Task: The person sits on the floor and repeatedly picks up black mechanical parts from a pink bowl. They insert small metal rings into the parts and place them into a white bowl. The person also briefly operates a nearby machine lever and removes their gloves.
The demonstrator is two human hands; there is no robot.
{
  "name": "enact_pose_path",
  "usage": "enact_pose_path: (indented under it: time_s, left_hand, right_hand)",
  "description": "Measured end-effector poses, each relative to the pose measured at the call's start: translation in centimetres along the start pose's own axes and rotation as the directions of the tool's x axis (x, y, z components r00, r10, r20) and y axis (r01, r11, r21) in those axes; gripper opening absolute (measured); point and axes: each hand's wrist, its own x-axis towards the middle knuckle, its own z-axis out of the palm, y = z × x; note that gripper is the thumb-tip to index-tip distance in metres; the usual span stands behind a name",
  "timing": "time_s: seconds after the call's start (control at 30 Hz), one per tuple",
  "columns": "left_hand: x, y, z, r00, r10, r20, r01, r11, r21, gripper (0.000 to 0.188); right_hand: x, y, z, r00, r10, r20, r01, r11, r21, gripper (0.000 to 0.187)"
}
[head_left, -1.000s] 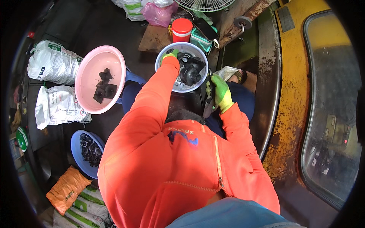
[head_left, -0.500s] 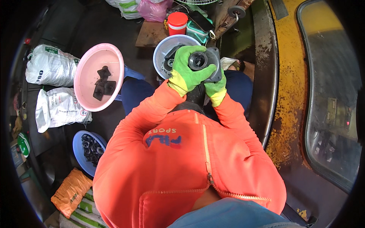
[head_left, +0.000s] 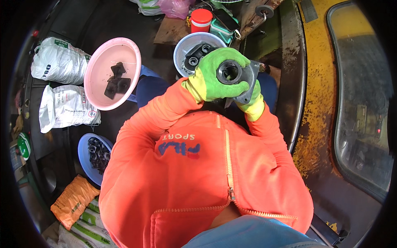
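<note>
I hold a black plastic part with a square flange and a round hollow collar that faces up. My left hand, in a green glove with a yellow cuff, wraps its fingers and thumb around the collar. Below the flange, my right hand grips the part's right side; most of its fingers are hidden behind the part. Just beyond my left hand, a light blue basin holds black parts with round collars.
To the left stand a pink basin with a few black pieces and a blue basin full of small dark parts. White sacks lie beyond them. A red jar stands ahead; a rusty yellow machine panel rises on the right.
Both hands have moved right and slightly toward me with the black part, turning it a little. More of the light blue basin's contents now shows. The view has shifted slightly.
</note>
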Motion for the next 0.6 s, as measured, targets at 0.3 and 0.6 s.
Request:
enact_pose_path:
  time_s: [0.3,0.6]
  left_hand:
    - [1.8,-0.5,-2.1,0.815,0.096,0.571,0.142,0.923,-0.357,0.039]
    - [4.4,0.0,-5.1,0.901,-0.103,0.422,0.073,0.993,0.089,0.081]
  right_hand:
    - [-2.1,3.4,-0.5,0.959,-0.027,0.28,-0.06,0.954,0.294,0.057]
    - [0.1,1.8,-0.1,0.977,-0.146,-0.157,0.134,0.987,-0.088,0.064]
